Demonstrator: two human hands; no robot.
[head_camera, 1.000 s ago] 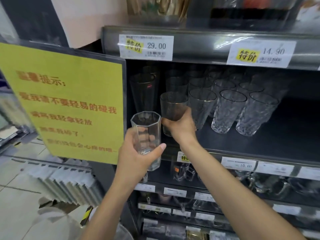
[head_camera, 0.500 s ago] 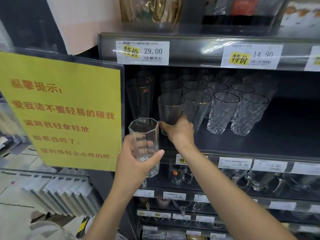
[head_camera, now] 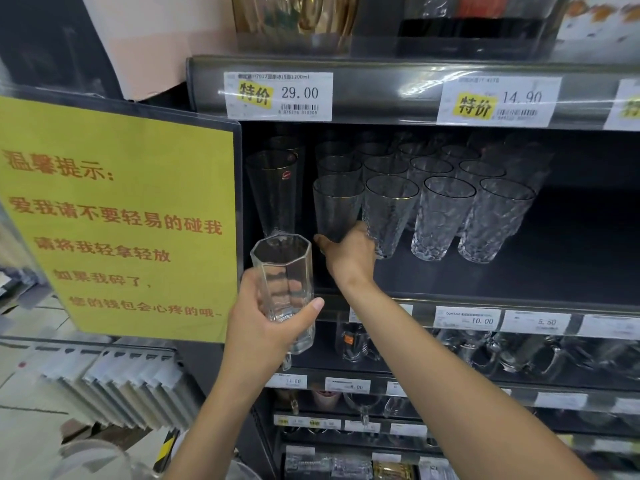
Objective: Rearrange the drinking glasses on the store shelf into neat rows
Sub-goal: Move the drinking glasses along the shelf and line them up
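Observation:
My left hand point(head_camera: 263, 327) holds a clear octagonal glass point(head_camera: 282, 282) upright in front of the dark shelf point(head_camera: 519, 271). My right hand point(head_camera: 349, 254) reaches into the shelf and grips the base of a smoky gold-rimmed tumbler point(head_camera: 337, 206) at the front left of the rows. To its right stand several textured tumblers point(head_camera: 446, 216) in rows running back into the shelf. A tall clear glass point(head_camera: 273, 192) with a red sticker stands at the far left.
A yellow notice sign point(head_camera: 117, 216) hangs left of the shelf. Price tags point(head_camera: 278, 95) line the shelf edge above. The shelf's right part point(head_camera: 571, 244) is bare. Glass mugs point(head_camera: 512, 351) fill the lower shelves. White packets point(head_camera: 114, 386) hang at lower left.
My right hand has kept its grip at the tumbler's base with little movement. The octagonal glass stays in my left hand. The view has moved closer and shifted slightly.

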